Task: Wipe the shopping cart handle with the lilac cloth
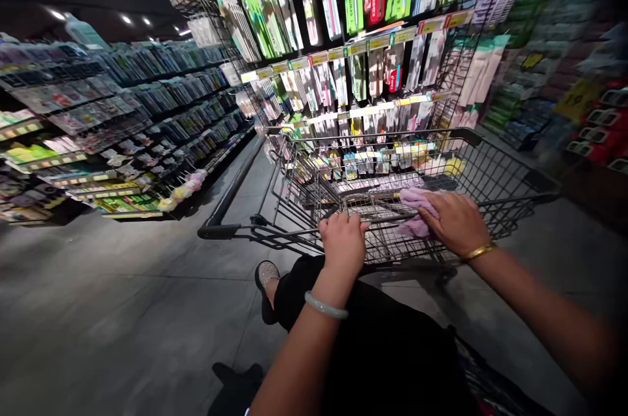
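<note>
In front of me stands a dark wire shopping cart (392, 251), side-on, its handle (228, 197) off to the left. My left hand (342, 236) is wrapped over the cart's near top rail, with a pale bangle on the wrist. Further right along the same rail, my right hand (454, 223), with a gold bracelet, presses a folded lilac cloth (415, 227) around the wire. Part of the cloth is hidden under the palm and fingers. Through the wires, the inside of the basket is hard to make out.
A lit rack of toothbrush-like packs (318, 4) rises behind the cart. Long stocked shelves (161, 95) line the aisle at left, with grey floor (147, 298) between. Blurred red goods (606, 121) hang at right. My shoe (267, 278) is beside the cart.
</note>
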A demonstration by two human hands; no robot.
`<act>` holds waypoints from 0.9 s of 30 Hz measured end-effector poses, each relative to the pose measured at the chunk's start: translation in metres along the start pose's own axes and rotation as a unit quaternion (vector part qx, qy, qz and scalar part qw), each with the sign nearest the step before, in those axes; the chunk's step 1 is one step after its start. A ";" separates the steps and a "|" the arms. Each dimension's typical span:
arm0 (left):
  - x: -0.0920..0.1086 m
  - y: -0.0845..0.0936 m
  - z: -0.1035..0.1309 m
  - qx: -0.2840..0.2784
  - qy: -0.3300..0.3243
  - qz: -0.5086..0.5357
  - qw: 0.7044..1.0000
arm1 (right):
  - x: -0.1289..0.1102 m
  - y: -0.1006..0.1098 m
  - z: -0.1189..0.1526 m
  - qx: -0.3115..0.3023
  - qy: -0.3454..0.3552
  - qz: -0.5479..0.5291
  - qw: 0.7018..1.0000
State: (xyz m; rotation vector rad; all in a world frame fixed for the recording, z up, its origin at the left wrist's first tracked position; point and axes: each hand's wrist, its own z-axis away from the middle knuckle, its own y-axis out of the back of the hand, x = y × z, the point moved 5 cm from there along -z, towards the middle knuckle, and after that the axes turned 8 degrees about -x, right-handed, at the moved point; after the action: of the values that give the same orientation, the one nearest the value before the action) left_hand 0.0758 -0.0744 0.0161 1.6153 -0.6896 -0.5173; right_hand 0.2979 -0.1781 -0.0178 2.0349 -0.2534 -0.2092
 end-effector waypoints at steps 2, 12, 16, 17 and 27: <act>0.007 0.001 0.005 0.005 -0.035 0.024 0.999 | 0.011 0.000 0.003 0.007 0.008 0.002 1.000; -0.079 0.024 0.027 0.029 0.075 -0.084 0.993 | -0.026 0.001 -0.003 0.076 -0.082 0.000 0.994; -0.082 0.019 0.019 0.012 0.078 -0.102 0.992 | -0.095 0.004 -0.019 0.049 0.005 -0.065 0.997; -0.080 0.019 0.017 0.013 0.078 -0.104 0.991 | -0.105 0.006 -0.023 0.045 0.026 -0.072 0.996; -0.055 0.015 0.015 0.038 0.046 -0.077 0.995 | -0.076 0.007 -0.025 -0.033 0.093 -0.032 0.995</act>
State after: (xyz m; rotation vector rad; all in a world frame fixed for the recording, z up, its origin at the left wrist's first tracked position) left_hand 0.0242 -0.0486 0.0256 1.7623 -0.5242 -0.5303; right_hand 0.2305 -0.1399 0.0030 1.9826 -0.0638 -0.0647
